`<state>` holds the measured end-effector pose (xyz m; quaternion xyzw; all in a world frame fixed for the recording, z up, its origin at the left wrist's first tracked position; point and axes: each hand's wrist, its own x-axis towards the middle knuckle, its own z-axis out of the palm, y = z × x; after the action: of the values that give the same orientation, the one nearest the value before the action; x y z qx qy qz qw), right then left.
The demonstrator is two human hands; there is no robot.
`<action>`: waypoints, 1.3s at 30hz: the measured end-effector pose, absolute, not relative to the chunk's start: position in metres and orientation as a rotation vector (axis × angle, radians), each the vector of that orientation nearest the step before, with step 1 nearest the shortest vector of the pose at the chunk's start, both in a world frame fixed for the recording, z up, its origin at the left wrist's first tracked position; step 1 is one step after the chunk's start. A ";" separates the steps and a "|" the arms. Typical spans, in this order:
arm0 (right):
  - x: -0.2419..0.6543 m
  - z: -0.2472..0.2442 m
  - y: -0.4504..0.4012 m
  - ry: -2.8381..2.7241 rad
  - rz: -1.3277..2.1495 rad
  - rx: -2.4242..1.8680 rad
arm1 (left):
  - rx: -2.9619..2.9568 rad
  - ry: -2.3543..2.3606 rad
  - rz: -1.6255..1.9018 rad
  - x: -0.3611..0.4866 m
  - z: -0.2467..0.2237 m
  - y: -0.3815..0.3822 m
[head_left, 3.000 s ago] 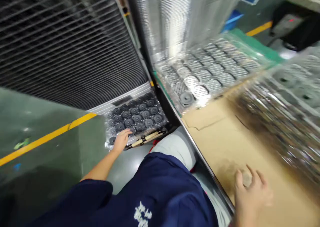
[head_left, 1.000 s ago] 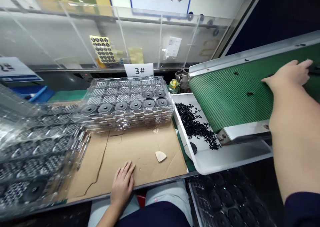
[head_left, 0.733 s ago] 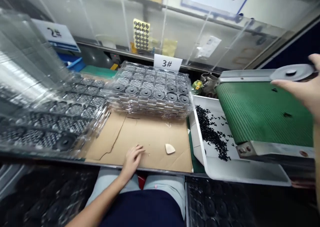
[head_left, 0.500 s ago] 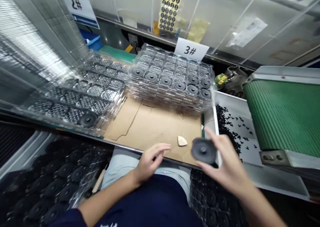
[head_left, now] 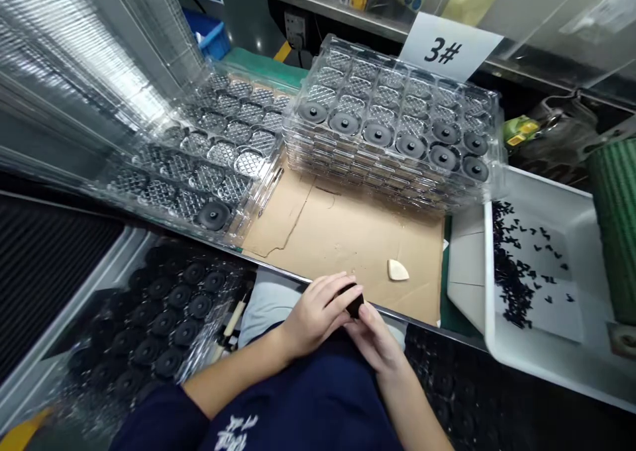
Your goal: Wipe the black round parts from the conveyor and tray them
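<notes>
Head view: one dark, round-edged part [head_left: 354,300], mostly covered by fingers, tilted, held at the front edge of the bench, before a navy shirt [head_left: 298,404]. Left hand [head_left: 318,308]: fingers curled over the part's upper side, narrow grip. Right hand [head_left: 377,338]: closed in on the part's right edge, thumb and fingers near together. Beneath and beyond: one flat sheet of tan cardboard [head_left: 348,232]. On the sheet: one cream piece [head_left: 398,270], roughly triangular, right of the hands. Behind: one stack of clear plastic trays [head_left: 392,173], cells textured, eight grey-black discs [head_left: 376,133] seated in the top one, six of them along the front row. Left: further clear plastic trays [head_left: 199,146], one black disc [head_left: 213,214] in a near corner. Right: one white plastic bin [head_left: 551,355] with small black pieces [head_left: 514,295] heaped loosely inside. Rear: one white card [head_left: 450,48] marked "3#". Lower left, below bench level: rows of black discs [head_left: 163,322] in clear plastic.
</notes>
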<state>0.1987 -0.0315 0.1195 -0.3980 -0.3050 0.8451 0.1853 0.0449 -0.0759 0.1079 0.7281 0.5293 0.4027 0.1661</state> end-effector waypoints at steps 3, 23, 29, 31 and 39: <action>0.195 0.124 -0.028 -0.977 2.387 -1.140 | 2.032 1.541 1.123 0.044 0.109 -0.079; 0.238 0.036 0.027 -2.185 0.916 -1.661 | 0.446 0.844 1.223 0.029 0.131 -0.071; 0.224 0.047 0.015 -2.204 1.167 -1.410 | 0.274 0.818 1.300 0.029 0.140 -0.071; 0.224 0.076 0.022 -2.135 1.159 -1.422 | 0.230 0.835 1.310 0.031 0.144 -0.070; 0.177 0.195 -0.007 -2.137 0.836 -0.871 | 0.169 0.905 1.268 0.043 0.154 -0.066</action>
<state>0.1775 -0.0072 0.1953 -0.3341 -0.8198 0.3208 0.3368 0.0430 -0.0658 0.1539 0.0760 0.4076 0.5710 0.7086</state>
